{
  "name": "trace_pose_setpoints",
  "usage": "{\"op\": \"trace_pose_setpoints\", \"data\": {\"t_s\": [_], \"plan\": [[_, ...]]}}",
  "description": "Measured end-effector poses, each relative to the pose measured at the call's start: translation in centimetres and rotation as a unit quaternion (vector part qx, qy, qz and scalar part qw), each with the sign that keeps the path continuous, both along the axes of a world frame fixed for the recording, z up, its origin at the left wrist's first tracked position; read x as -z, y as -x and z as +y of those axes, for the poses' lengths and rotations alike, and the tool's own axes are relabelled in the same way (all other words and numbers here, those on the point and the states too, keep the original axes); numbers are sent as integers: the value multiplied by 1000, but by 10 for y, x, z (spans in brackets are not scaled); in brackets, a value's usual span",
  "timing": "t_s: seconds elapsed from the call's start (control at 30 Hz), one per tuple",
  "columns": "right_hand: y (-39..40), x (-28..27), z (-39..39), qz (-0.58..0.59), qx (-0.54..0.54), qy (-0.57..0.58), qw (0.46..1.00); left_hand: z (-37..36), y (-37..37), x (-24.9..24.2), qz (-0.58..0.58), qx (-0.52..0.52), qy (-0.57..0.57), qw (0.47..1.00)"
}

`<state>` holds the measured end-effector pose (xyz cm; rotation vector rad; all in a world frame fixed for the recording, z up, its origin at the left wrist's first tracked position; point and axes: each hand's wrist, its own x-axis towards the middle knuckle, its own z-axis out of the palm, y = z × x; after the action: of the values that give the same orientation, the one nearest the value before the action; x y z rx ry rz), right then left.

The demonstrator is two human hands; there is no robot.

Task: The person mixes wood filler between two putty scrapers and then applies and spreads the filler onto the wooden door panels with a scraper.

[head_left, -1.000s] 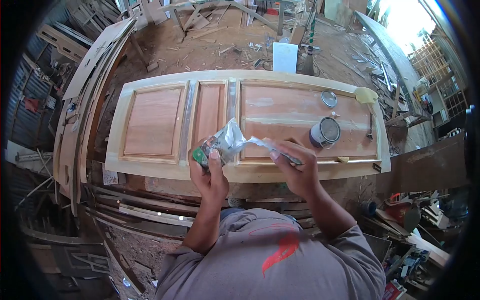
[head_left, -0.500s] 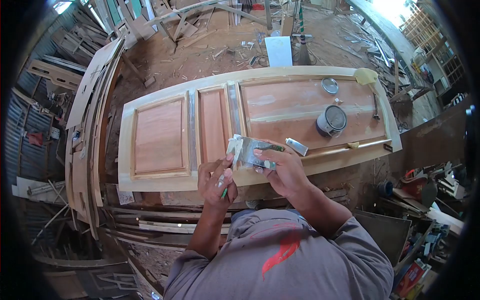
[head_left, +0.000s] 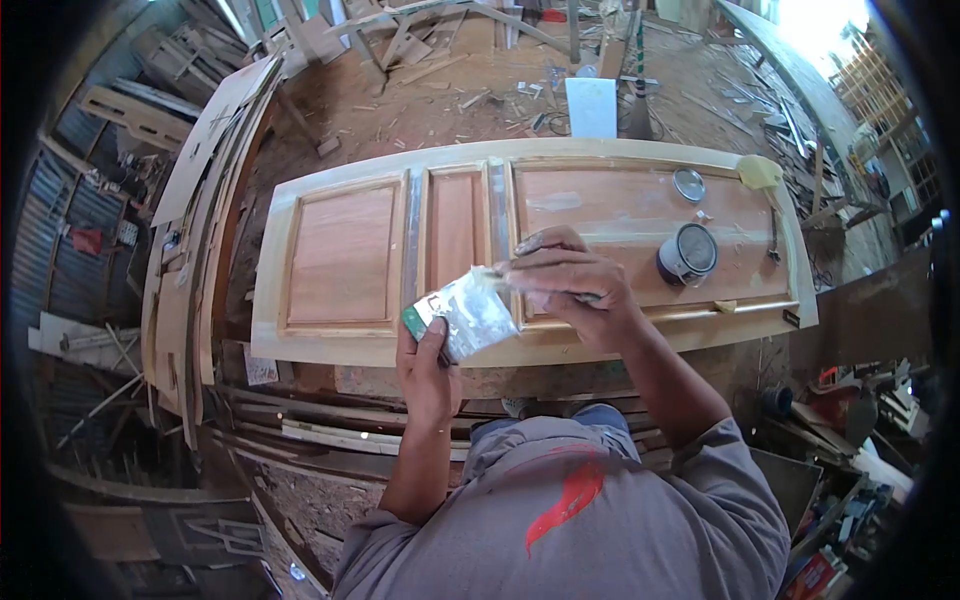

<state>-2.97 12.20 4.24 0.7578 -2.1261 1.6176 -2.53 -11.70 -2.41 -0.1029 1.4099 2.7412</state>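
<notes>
tool [head_left: 593,297] mostly hidden by right hand [head_left: 580,290], any print on can [head_left: 687,254] too small to read, shirt [head_left: 560,500] cut off below

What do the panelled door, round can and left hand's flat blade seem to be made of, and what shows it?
Panelled door: probably unvarnished wood; pale frame, pinkish panels, mostly matt.
Round can: likely metal; shiny rim.
Flat blade in left hand: apparently polished metal; silvery, reflective. Green end possibly plastic.

Shirt: grey [head_left: 620,500], short sleeves
Marking: red, curved, tapering [head_left: 568,500]
Trousers: blue [head_left: 608,418]
Hands: bare, pale smears on right fingers [head_left: 548,272]
</notes>
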Motion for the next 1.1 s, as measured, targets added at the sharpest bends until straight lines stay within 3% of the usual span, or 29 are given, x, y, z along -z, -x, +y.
{"op": "trace_pose_setpoints", "data": {"t_s": [0.07,0.2,0.3,0.4,0.43,0.47,0.5,0.6,0.7,0.8,0.87,0.93,1.0,1.1], "plan": [[6,-1,7,58,-60,-98,992,0,-10,-22,-38,40,-41,998],[0,-3,12,121,-59,-194,972,0,-20,-36,-113,84,-148,979],[-4,13,25,119,-53,-171,977,6,-33,-34,-131,48,-143,980],[-13,45,36,52,-73,-53,995,13,-43,-40,-133,3,-110,985],[-22,62,32,-89,-89,84,989,17,-47,-44,-136,-27,-99,985],[-33,80,25,-229,-101,214,944,22,-51,-46,-139,-56,-90,985],[-41,89,20,-363,-110,336,862,25,-52,-47,-125,-66,-74,987],[-54,92,3,-393,-226,525,720,36,-58,-47,-102,-102,-18,989],[-66,87,11,-469,-271,556,630,46,-66,-54,-98,-155,51,982],[-71,91,28,-495,-303,552,599,50,-76,-49,-43,-176,82,980],[-71,90,47,-442,-317,523,656,54,-83,-50,-43,-195,89,976],[-65,71,57,-324,-294,411,800,57,-91,-53,-54,-190,72,978],[-55,45,66,-115,-205,190,953,64,-102,-57,-83,-155,31,984],[-39,31,58,37,-190,48,980,79,-115,-53,-124,-112,-18,986]]}}
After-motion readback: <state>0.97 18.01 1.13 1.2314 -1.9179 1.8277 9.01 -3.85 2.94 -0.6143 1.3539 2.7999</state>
